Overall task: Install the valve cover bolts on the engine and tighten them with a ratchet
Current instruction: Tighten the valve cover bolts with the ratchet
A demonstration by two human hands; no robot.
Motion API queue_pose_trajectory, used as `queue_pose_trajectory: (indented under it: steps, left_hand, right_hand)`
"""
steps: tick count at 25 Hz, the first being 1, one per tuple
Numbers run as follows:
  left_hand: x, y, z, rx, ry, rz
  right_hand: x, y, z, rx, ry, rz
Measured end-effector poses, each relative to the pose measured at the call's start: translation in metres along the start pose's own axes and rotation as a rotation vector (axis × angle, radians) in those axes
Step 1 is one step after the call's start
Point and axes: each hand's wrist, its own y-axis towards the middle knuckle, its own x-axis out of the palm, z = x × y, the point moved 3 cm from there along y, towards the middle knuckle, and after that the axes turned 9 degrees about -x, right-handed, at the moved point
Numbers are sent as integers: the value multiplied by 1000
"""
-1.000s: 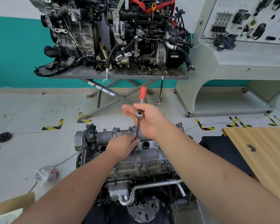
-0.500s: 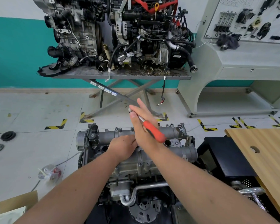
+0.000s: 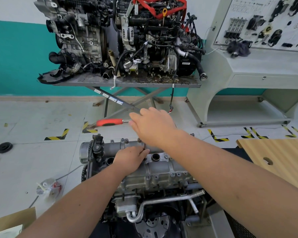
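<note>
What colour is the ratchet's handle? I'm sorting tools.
Red-orange with a black inlay, on the ratchet handle; head view.
</note>
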Motion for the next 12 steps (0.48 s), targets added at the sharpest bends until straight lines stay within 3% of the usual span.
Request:
queue_pose_trajectory:
  steps: [3, 6, 9, 10, 12]
  left_hand:
    - [1, 1, 0, 4, -7, 15]
    - [0, 1, -1, 15, -11, 31]
    - [-1, 0, -1, 35, -9, 42]
    - [0, 1, -1, 38, -8, 38]
    - [0, 1, -2, 30, -13, 21]
  right_hand:
    - [-3, 13, 9, 197, 283, -150]
    - [0, 13, 11, 423, 811, -210]
    - [7, 1, 3, 754, 1645, -9]
    - [12, -3, 0, 803, 1900, 107]
    - [23, -10, -1, 821, 2185, 325]
